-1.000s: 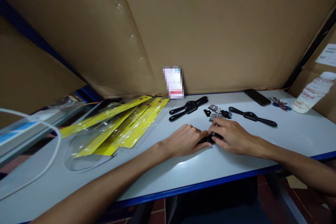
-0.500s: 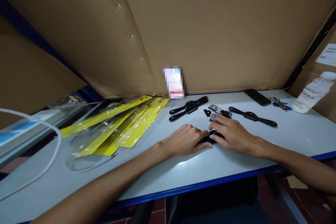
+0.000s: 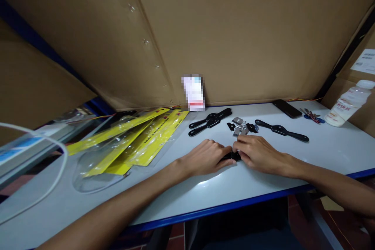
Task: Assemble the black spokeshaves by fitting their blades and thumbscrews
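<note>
A black spokeshave body [image 3: 235,156] lies low over the near part of the table, mostly covered by both hands. My left hand [image 3: 208,157] is closed round its left side, thumb along the near edge. At its middle, the fingers of my right hand [image 3: 254,151] are bent and pinched together; anything small between the fingertips is hidden. Just beyond my right hand is a small heap of loose parts, with grey metal blades [image 3: 239,131] and a black cap piece [image 3: 231,126]. Two more black spokeshave bodies [image 3: 209,121] lie together at the back, and another spokeshave body [image 3: 281,130] rests to the right.
Yellow-carded clear packages [image 3: 158,136] spread over the left of the table. A dark phone [image 3: 287,108], keys [image 3: 313,115] and a milky bottle [image 3: 348,103] stand or lie at the right rear. A lit, blurred screen [image 3: 193,93] leans on the cardboard wall [image 3: 249,39]. A white cable [image 3: 63,175] loops at left.
My right hand's fingers have drawn in and bunched at the middle of the spokeshave body, and the hand sits slightly lower, uncovering more loose parts. My left hand keeps its hold.
</note>
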